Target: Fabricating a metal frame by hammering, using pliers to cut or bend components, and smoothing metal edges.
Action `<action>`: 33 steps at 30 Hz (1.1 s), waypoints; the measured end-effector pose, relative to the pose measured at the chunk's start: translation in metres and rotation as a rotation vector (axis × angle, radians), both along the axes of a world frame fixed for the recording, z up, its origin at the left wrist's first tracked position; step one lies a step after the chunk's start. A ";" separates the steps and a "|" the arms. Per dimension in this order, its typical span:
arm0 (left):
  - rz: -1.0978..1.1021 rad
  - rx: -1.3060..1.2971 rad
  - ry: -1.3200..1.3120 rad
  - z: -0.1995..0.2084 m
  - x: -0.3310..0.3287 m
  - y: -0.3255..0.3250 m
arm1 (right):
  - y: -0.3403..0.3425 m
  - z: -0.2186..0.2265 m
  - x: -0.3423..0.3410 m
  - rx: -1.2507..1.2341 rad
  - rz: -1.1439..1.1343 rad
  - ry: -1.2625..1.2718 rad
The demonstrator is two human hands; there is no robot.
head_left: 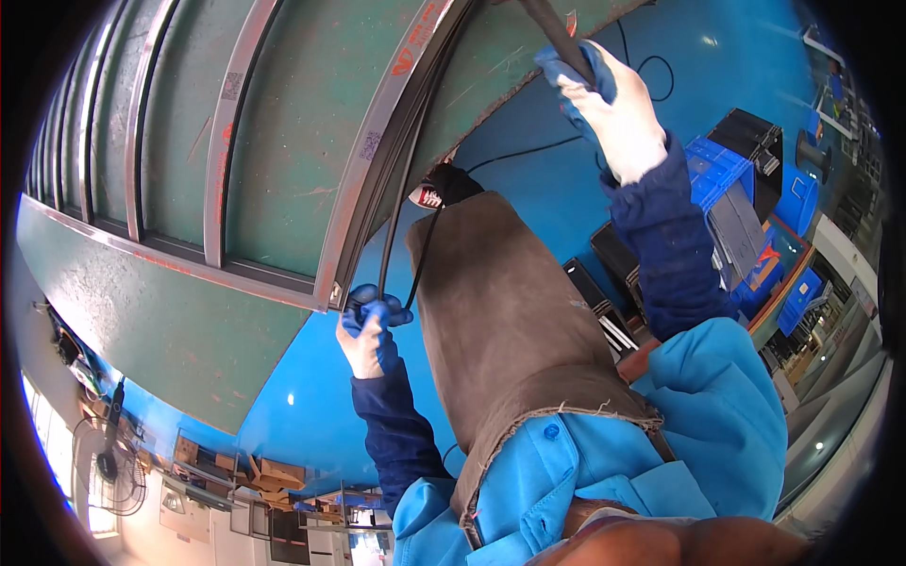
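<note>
A metal frame (363, 174) with several crossbars lies on a green-topped table (274, 179). Beside the frame's near corner, my left hand (368, 330), in a blue-and-white glove, is closed around a thin black strip, looking like rubber or cable. That black strip (389, 231) runs up along the frame's side rail, and a second length loops down by my fingers. My right hand (618, 118), gloved alike, is raised at the upper right and wrapped round a dark tool handle (557, 33). The top edge of the view cuts off the tool's far end.
A brown apron (510, 302) covers my front beside the table edge. Black cable (524, 153) trails over the blue floor (528, 174). Blue crates (722, 174) and black boxes (750, 141) stand to the right. A fan (109, 462) is at the lower left.
</note>
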State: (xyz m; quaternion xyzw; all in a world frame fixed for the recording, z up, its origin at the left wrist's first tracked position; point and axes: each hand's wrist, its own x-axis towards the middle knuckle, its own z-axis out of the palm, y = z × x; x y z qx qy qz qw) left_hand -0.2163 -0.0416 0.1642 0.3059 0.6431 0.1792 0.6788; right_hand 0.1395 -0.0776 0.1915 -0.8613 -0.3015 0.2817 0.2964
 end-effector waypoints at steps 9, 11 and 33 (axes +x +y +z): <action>-0.023 -0.041 0.143 0.018 -0.016 0.005 | 0.000 0.021 -0.009 0.212 -0.118 0.147; -0.044 -0.035 0.160 0.024 -0.006 0.005 | 0.004 0.007 -0.005 -0.054 0.035 -0.002; 0.246 0.148 0.009 0.006 -0.020 0.004 | 0.020 0.005 0.120 0.335 -0.321 0.308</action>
